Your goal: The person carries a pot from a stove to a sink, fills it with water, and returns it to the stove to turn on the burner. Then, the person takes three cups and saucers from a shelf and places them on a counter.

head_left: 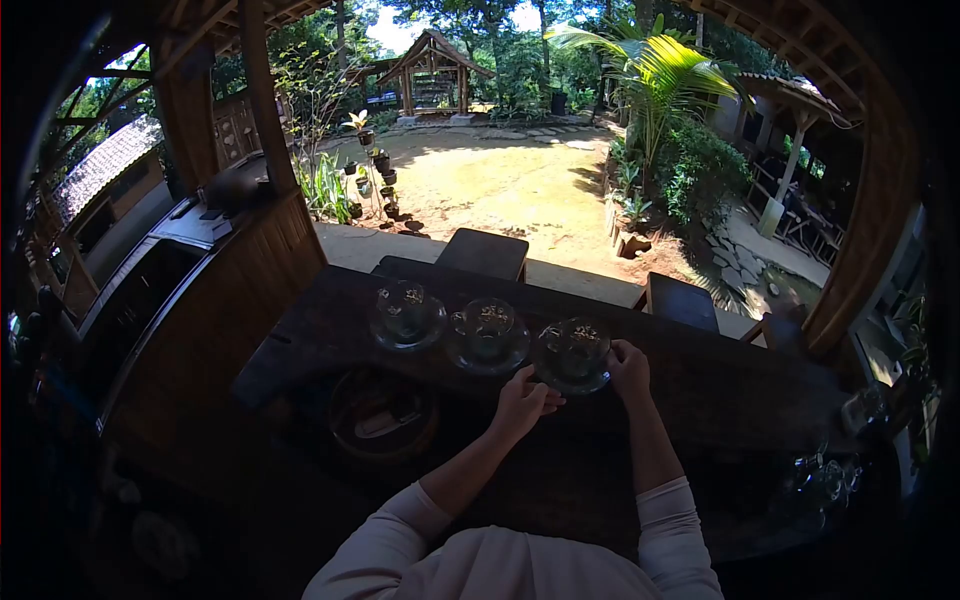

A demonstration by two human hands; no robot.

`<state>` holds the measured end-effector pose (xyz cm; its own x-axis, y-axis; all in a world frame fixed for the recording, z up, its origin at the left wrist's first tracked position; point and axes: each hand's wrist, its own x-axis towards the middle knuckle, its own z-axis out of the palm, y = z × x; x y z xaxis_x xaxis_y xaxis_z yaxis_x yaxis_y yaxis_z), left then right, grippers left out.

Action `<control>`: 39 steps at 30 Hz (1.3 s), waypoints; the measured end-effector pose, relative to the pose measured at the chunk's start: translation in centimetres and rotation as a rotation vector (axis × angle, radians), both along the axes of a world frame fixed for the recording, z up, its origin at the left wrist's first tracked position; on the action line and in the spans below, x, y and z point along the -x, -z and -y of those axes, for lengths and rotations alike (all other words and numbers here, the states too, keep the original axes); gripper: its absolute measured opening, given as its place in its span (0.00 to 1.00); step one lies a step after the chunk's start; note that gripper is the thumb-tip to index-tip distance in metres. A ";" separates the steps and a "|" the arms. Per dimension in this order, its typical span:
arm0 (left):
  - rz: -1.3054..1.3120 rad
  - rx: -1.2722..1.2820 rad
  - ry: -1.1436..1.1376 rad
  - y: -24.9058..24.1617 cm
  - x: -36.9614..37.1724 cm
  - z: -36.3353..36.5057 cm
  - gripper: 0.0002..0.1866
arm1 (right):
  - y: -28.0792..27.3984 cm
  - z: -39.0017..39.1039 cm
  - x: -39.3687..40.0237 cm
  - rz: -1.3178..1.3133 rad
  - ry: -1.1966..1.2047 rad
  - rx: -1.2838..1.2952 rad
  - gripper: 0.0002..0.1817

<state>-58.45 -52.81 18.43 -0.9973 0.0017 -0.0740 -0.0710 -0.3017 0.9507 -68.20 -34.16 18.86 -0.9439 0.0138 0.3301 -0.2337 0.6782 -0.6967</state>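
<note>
Three clear glass cups stand in a row on clear glass saucers along the dark wooden table (720, 400). My left hand (523, 403) is closed at the near left edge of the rightmost saucer (572, 387). On that saucer's right side, my right hand (629, 370) grips the rim with curled fingers. The cup (575, 347) on it sits upright between both hands. Just left of it is the middle cup (490, 325), and the left cup (408, 305) stands farther along. Small pale glints or flecks show at the tops of the cups.
A round basket (432, 440) with a pale item inside lies below left. Clear glassware (825, 482) stands at the right, near another glass (863, 408). Two dark stools (485, 252) line the table's far side. A wooden counter (240, 270) rises at left.
</note>
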 end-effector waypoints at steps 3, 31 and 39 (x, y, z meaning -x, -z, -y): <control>-0.001 -0.017 -0.008 -0.5 -0.3 -0.1 0.23 | -0.2 0.0 -0.2 0.011 0.008 -0.018 0.11; -0.162 -0.149 0.188 -0.4 -12.0 7.0 0.13 | -2.0 2.2 -17.3 0.139 -0.371 0.909 0.14; -0.310 -0.157 0.598 -1.8 -9.5 4.8 0.13 | -4.9 -1.1 -28.1 0.200 -0.495 0.585 0.12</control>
<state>-48.92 -57.57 20.26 -0.7969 0.5450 0.2605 0.0003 -0.4310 0.9024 -40.11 -33.05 23.78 -0.9261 -0.3046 0.2226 -0.2456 0.0391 -0.9686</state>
